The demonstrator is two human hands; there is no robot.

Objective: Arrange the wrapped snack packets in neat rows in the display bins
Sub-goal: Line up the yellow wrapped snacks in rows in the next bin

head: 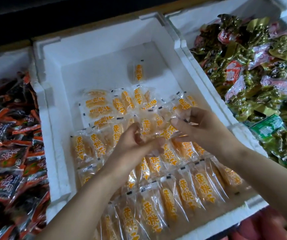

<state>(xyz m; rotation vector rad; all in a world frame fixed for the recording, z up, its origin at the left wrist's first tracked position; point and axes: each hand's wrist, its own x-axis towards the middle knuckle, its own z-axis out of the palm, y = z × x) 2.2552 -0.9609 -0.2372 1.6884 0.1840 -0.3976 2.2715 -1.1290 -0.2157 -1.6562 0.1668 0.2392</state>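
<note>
While both hands hold a small bunch of orange packets (148, 127) just above the middle of the white foam bin (104, 45), I see the main risk in the wrappers themselves. They look slick, and a bunch gripped from two sides could fan out and slide apart.

The left hand (134, 144) has its fingers curled round one end of the bunch. The right hand (199, 125) pinches the other end between thumb and fingertips. I cannot tell how many packets are in the bunch, since the clear film overlaps and glares.

Directly beneath lie the laid rows (196, 186), overlapped like tiles, so a dropped packet or a dragging wrist would likely knock them crooked. Further back a loose cluster (97, 104) lies at mixed angles, some packets turned sideways, and a single packet (138, 71) sits apart near the back wall. Setting the bunch down against that cluster could push it further askew.

The red packets (9, 135) in the bin on the left and the green packets (260, 101) on the right are heaped close by, so a stray could get mixed in.
</note>
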